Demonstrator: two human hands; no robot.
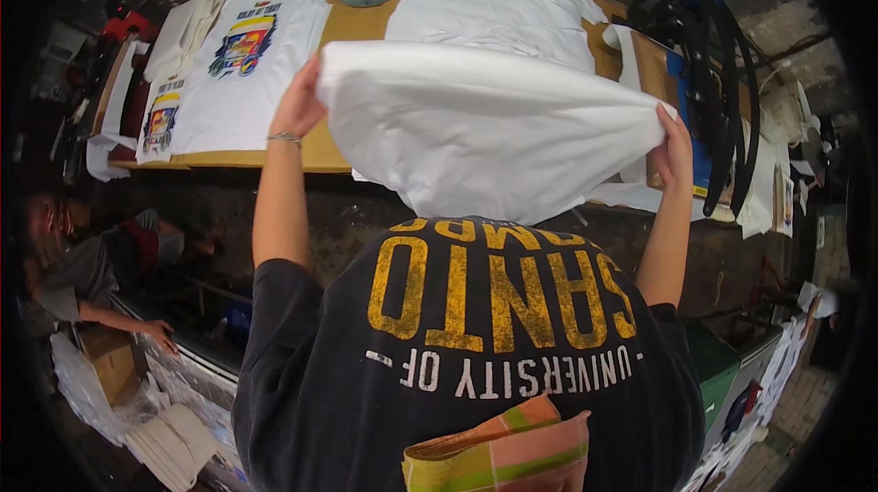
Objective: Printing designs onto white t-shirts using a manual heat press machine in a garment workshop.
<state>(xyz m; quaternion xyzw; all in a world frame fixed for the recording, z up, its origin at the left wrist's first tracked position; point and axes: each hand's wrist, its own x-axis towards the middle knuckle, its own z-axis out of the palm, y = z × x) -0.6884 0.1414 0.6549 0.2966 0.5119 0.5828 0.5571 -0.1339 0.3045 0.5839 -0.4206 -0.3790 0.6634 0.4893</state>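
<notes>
- white shirt [485,126] held up between left hand [297,108] and right hand [675,149]: soft matt cloth, smooth, lightly creased
- printed shirts [247,62] on the table: matt white cloth, the coloured prints slightly glossier
- table [352,21]: bare brown wood or board, matt
- heat press [700,53]: blue painted metal, black glossy cables
- bracelet [284,137]: thin shiny metal
- dark shirt [457,355]: matt cloth, cracked yellow print

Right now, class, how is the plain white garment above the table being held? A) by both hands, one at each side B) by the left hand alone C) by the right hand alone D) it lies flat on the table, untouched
A: the left hand grips one side of the white garment and the right hand grips the other, lifting it above the table.
</notes>
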